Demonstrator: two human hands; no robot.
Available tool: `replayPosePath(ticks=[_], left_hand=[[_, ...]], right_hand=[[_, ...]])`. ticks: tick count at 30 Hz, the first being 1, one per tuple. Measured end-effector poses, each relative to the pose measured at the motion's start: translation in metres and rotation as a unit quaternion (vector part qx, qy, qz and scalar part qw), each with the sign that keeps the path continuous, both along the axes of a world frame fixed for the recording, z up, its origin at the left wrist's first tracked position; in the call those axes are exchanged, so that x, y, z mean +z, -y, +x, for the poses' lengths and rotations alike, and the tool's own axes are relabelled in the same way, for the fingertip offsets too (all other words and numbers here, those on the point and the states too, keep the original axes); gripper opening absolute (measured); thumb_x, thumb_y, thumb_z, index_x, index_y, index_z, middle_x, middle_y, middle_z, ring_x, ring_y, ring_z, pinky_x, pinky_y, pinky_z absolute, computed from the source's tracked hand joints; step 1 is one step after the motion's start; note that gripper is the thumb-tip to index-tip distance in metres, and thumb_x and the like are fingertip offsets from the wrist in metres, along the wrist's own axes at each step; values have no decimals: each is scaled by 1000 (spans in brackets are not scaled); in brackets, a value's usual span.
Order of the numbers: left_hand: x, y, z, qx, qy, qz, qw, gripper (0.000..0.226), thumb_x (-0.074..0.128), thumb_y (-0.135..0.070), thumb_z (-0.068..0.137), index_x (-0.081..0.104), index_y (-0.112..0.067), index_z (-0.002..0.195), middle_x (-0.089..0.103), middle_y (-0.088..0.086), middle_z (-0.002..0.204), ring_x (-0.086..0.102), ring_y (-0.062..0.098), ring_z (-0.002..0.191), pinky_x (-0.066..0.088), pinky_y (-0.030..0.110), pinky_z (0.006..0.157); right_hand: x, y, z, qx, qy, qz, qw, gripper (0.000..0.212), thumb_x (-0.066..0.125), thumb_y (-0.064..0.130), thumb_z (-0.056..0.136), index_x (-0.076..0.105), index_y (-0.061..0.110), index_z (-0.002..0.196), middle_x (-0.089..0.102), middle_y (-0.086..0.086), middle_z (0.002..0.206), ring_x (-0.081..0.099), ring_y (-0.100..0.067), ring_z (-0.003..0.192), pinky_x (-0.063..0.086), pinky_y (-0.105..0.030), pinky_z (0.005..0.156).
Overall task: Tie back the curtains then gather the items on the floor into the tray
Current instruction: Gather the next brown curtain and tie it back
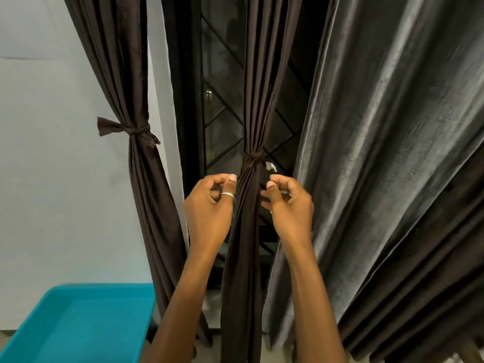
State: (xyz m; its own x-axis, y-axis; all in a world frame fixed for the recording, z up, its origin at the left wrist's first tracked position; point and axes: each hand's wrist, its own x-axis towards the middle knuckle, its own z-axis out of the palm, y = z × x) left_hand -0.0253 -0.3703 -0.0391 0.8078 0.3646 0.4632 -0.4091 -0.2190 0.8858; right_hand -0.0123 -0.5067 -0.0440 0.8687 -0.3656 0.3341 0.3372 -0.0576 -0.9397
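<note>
A dark brown curtain [248, 100] hangs gathered in the middle, bound by a knotted brown tie [252, 159]. My left hand [209, 203] and my right hand [289, 205] are just below the knot, one on each side of the bundle. Each has its fingers curled and its thumb pinched to the forefinger at the tie's dark ends, which barely show against the cloth. Further left, another brown curtain [123, 74] is bound by a knotted tie [131, 130]. A teal tray [47, 336] sits at the bottom left. No floor items are in view.
A wide grey curtain [392, 153] hangs loose on the right. Behind the curtains is a dark window with a diamond grille [222, 106]. A pale wall [47, 179] fills the left side.
</note>
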Motion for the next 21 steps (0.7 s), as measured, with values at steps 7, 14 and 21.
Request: replayPosePath(ticks=[7, 14, 21], left_hand=[[-27, 40, -6, -28, -39, 22, 999, 9, 63, -34, 97, 71, -33, 101, 72, -6, 90, 70, 10, 73, 60, 45, 74], [-43, 81, -18, -39, -62, 47, 996, 9, 65, -33, 97, 72, -31, 103, 73, -6, 84, 71, 5, 72, 61, 36, 72], [-53, 97, -15, -73, -88, 54, 992, 10, 65, -30, 97, 71, -33, 105, 72, -13, 85, 71, 10, 70, 61, 43, 70]], right_hand=[[-35, 32, -13, 3, -41, -40, 998, 16, 62, 16, 100, 73, 19, 111, 73, 8, 99, 74, -9, 88, 64, -36, 78], [-60, 73, -34, -20, -62, -68, 996, 14, 62, 18, 100, 72, 25, 105, 74, 7, 89, 71, 0, 80, 56, -17, 68], [-73, 87, -40, -39, -87, -77, 993, 19, 64, 19, 99, 72, 36, 99, 74, 13, 90, 71, -2, 86, 61, -31, 82]])
